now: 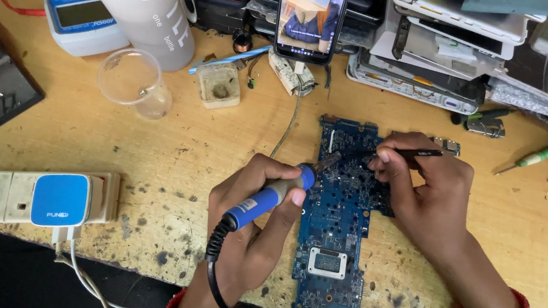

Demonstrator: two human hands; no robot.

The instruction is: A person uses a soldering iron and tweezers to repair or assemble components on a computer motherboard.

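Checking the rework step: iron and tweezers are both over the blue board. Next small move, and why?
Probably ease the soldering iron tip down onto the spot at the tweezers point. The left hand angles the iron toward the upper part of the circuit board, the right hand pinches the tweezers there, and the two tips nearly meet. Whether they touch is unclear.

Bare bench left of the circuit board [336,216]; plastic cup [132,79], stacked devices [437,49] crowding the back.
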